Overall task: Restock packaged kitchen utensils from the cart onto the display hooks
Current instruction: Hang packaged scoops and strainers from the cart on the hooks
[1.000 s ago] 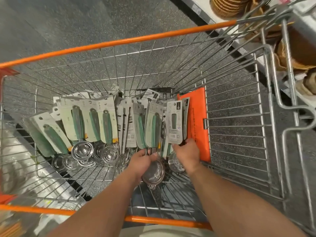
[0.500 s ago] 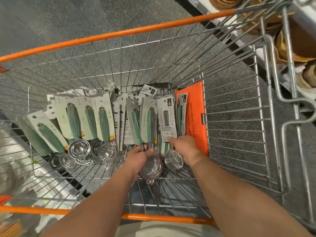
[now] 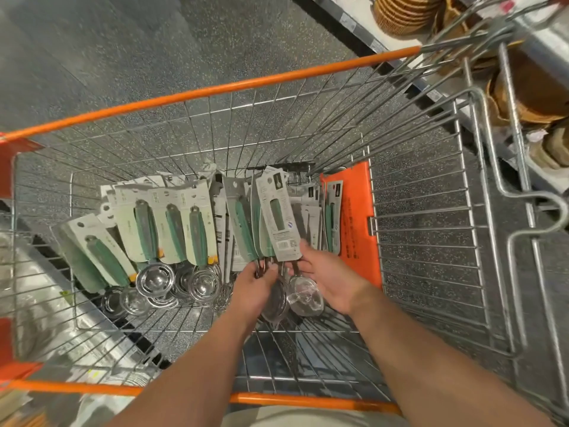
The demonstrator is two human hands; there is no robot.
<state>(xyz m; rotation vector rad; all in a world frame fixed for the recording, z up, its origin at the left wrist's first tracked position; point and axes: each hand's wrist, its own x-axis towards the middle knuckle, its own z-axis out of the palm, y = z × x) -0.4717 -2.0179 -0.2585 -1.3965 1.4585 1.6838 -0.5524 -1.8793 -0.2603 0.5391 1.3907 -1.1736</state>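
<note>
The right hand [image 3: 331,280] pinched the lower edge of a grey-and-white carded pack with a green-handled mesh strainer [image 3: 278,220], thumb on the card's corner, its grip closed on that pack, which stood tilted above the others. The strainer's round wire-mesh bowl [image 3: 304,295] hung just below the card, against the right palm. The left hand [image 3: 254,291] curled its fingers round the metal stems of a bunch of similar green-handled carded utensils [image 3: 246,229], its grip closed on them, with another mesh bowl beside its knuckles. Both hands reached down inside the silver wire shopping cart with orange rails [image 3: 215,90]. To the left, a row of green-handled carded scoops with shiny steel bowls [image 3: 172,229] leaned on the cart floor. An orange plastic flap [image 3: 357,223] stood right of the packs. Woven baskets [image 3: 403,10] sat on a shelf beyond the cart.
</note>
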